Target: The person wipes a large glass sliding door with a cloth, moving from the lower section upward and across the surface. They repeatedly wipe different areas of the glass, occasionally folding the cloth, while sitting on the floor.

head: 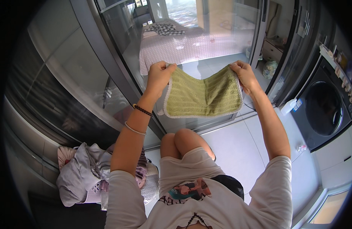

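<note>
A green ribbed terry towel [190, 94] with a pale stitched border hangs spread between my hands, its upper edge sagging in the middle. My left hand [160, 75] pinches the upper left corner between thumb and fingers. At the opposite upper corner, my right hand [244, 75] grips the cloth in the same way. A crease runs down the towel's centre, and a small loop [161, 112] sticks out at its lower left corner. Both arms are stretched out in front of me, above my knees [181, 143].
Glass sliding doors [130, 77] stand ahead, with a bed [190, 47] behind them. On my left, crumpled laundry [87, 169] is heaped over a lilac basket [93, 194]. A front-loading washing machine [321, 106] is at the right, beside a white bottle [288, 106] on the tiled floor [236, 146].
</note>
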Available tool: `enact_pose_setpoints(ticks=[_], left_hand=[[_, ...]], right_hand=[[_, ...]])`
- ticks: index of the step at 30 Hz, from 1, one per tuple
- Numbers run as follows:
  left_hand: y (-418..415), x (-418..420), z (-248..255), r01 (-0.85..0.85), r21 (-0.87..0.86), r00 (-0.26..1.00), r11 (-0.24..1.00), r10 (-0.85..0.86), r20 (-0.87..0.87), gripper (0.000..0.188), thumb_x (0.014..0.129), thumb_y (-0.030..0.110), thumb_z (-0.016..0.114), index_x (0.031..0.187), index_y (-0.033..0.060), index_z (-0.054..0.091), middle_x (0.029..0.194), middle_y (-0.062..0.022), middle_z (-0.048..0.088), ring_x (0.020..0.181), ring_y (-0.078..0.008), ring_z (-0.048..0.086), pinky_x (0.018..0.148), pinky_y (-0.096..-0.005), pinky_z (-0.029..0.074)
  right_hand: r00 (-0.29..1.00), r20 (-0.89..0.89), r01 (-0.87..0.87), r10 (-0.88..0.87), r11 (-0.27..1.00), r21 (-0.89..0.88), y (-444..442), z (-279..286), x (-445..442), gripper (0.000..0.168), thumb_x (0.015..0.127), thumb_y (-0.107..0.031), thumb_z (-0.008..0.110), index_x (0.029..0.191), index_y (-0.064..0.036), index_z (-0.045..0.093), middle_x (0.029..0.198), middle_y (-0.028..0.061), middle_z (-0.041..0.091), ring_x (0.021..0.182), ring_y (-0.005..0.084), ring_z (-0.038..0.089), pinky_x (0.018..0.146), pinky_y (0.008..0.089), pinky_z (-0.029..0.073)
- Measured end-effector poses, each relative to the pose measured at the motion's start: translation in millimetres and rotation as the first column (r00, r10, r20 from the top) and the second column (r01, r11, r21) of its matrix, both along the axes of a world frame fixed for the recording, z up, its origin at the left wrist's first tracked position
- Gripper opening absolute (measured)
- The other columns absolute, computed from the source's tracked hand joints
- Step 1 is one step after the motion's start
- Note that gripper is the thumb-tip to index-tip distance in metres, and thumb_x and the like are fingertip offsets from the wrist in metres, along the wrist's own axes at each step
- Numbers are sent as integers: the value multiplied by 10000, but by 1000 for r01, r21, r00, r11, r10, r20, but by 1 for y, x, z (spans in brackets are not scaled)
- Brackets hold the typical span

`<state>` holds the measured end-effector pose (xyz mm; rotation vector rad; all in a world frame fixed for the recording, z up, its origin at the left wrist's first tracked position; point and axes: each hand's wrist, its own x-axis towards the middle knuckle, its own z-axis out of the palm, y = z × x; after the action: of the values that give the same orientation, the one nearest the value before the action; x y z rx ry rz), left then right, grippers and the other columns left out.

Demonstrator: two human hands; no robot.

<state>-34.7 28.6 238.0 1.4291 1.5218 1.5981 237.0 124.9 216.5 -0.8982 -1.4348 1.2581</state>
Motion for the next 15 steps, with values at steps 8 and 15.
enact_pose_setpoints(ticks=[8,15], left_hand=[[-17,60,7,168,-162,984,972,-175,-28,208,924,201,601,894,-5,603,746,-44,617,594,-91,583,549,-234,485],[-25,66,13,429,-81,873,899,-391,291,348,986,292,479,998,-36,596,893,-103,637,819,-176,683,723,-276,526]], right_hand=[[972,103,-224,212,967,124,-51,13,-47,175,947,-201,588,902,-33,573,764,9,562,611,54,481,512,210,379],[950,190,-300,246,890,344,-55,11,-48,166,922,-168,627,914,-29,537,783,14,557,727,75,487,628,237,399]])
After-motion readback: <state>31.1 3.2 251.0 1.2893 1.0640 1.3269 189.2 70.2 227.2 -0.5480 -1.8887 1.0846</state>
